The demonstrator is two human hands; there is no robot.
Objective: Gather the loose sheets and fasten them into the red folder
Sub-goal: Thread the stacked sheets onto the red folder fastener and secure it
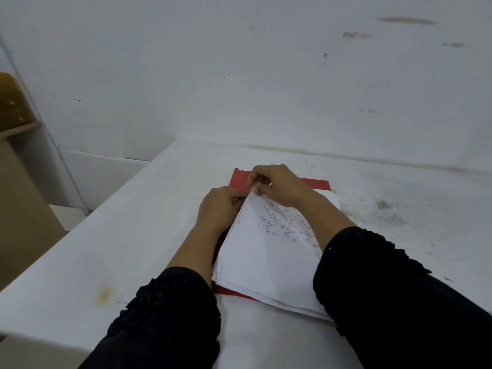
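Sheets [266, 251] under both hands [247, 198]

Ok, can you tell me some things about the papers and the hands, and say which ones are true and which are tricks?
1. The sheets lie on a red folder. True.
2. The top sheet is blank. False: it has printed drawings near its far end.
3. Both hands are at the far end of the stack. True: left hand, right hand.
4. The folder sits on a green table. False: the table is white.
5. The sleeves are black. True.
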